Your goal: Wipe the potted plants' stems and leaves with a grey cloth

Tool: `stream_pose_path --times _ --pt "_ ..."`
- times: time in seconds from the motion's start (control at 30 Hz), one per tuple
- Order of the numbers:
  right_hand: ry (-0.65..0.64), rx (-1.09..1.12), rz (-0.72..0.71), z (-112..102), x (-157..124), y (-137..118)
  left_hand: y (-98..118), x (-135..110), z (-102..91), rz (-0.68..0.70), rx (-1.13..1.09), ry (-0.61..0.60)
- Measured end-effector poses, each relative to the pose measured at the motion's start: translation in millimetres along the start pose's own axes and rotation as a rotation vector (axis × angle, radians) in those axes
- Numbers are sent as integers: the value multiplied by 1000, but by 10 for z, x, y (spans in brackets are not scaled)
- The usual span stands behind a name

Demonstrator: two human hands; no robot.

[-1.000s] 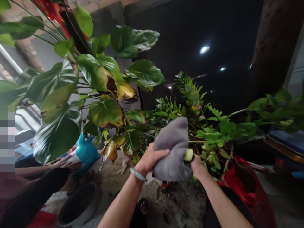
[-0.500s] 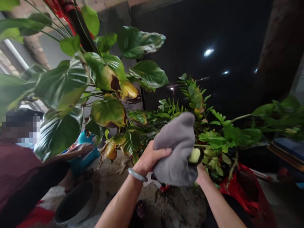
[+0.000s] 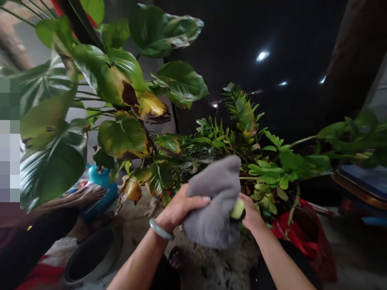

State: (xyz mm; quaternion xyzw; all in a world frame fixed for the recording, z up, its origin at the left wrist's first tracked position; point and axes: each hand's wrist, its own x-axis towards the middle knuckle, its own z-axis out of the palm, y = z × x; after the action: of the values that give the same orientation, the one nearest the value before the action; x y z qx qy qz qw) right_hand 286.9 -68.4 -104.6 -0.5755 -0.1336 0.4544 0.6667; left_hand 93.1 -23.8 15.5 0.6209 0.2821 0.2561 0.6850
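My left hand (image 3: 178,209), with a pale bangle on the wrist, is closed on a grey cloth (image 3: 213,201) bunched in front of me. My right hand (image 3: 250,213) sits behind the cloth's right side, closed on a pale green leaf (image 3: 237,208) that the cloth partly wraps. Both hands are among the small-leaved green plant (image 3: 266,169). To the left rises a large-leaved plant (image 3: 121,104) with yellow and brown patches on several leaves.
Another person sits at the left, a hand (image 3: 84,193) resting on a teal object (image 3: 101,189). A dark round pot (image 3: 90,257) lies on the floor at lower left. A red bag (image 3: 305,237) stands at the right. Soil (image 3: 211,270) lies below my hands.
The cloth and both hands have dropped slightly and shifted left. The view has tilted, so the big leaves sit higher and further left.
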Motion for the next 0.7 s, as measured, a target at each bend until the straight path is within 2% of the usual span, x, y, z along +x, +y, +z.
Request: stream_pose_path --times 0.07,0.1,0.17,0.2,0.3,0.37,0.4,0.47,0.53,0.63,0.7 --pt "2 19 8 14 9 -2 15 236 54 70 -116 138" --pt "3 31 12 17 22 0 -56 331 93 43 -151 194" --pt "3 61 18 10 59 6 -309 403 166 -90 -126 244" --pt "4 77 21 -1 79 8 -454 363 188 -165 -76 221" --pt "14 112 46 -55 120 -2 -753 -10 150 -326 47 7" --pt "24 145 65 -84 103 -23 -742 -341 37 -347 30 -106" --pt "28 168 68 -84 75 -34 -673 -488 -41 -321 1 -100" --pt "34 217 72 -34 -25 -37 -451 -699 -226 -214 -64 52" --pt "14 228 152 107 -169 -7 -184 -760 -428 -87 -122 315" --pt "-100 96 280 478 -353 73 85 -570 -672 67 -202 624" --pt "-167 -9 234 750 -368 114 53 -365 -736 112 -224 718"
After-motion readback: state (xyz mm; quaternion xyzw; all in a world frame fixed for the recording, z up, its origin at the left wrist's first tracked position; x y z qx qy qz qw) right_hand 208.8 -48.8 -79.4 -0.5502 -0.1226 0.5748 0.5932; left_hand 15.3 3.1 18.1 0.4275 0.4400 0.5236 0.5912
